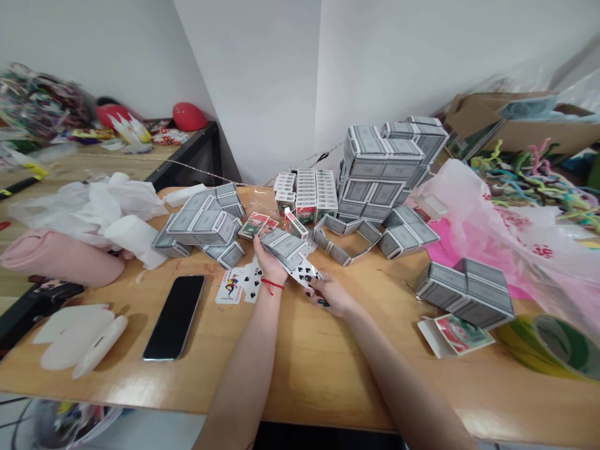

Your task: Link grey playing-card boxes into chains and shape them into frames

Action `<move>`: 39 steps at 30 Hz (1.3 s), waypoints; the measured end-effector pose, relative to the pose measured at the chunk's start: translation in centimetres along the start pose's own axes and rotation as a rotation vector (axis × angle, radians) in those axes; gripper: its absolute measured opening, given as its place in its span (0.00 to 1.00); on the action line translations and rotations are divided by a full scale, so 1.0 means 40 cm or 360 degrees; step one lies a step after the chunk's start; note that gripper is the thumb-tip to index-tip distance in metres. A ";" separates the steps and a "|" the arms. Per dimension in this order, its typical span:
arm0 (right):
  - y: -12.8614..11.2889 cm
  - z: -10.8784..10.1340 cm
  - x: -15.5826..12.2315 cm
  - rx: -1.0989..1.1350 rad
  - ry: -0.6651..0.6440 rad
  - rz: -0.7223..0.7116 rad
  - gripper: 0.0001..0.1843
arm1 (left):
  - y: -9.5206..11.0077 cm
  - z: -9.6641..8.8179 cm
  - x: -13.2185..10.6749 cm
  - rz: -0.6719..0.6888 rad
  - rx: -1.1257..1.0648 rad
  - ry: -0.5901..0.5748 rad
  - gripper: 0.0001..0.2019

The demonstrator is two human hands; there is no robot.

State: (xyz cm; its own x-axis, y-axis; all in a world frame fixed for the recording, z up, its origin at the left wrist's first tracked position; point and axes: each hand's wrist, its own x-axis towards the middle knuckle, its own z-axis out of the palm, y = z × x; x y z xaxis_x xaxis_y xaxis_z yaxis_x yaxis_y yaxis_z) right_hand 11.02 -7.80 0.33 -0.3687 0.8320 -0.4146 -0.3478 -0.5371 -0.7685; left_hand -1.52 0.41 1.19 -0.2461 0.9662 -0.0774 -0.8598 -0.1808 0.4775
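Note:
My left hand (270, 261), with a red string round its wrist, is closed on a folded card piece (282, 245) made of grey-backed playing cards. My right hand (329, 294) pinches a spade playing card (304, 272) at its lower right corner. The card's other end meets the folded piece; whether it is slotted in, I cannot tell. Beside my left wrist a joker card (229, 285) and a few spade cards (253, 279) lie face up. Just beyond my hands are card boxes (255, 225) and an open ring of folded cards (347, 240).
Tall stacked card blocks (377, 169) stand at the back right, with more card blocks (201, 222) at left. Rows of card boxes (307, 190) sit between them. A phone (174, 317) lies left; a tape roll (550, 347) and pink plastic bag (510, 228) are right.

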 end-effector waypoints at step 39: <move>-0.009 0.001 -0.008 0.0003 -0.0078 -0.0027 0.17 | -0.012 0.028 -0.042 -0.0012 0.0014 -0.0001 0.15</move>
State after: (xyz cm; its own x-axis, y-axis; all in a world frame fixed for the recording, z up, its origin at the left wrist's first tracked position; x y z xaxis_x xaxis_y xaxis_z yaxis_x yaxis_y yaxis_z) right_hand 11.22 -7.89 0.76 -0.4048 0.8330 -0.3771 -0.3561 -0.5235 -0.7740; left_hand -0.20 -0.93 2.06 -0.2393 0.9676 -0.0804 -0.8576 -0.1719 0.4847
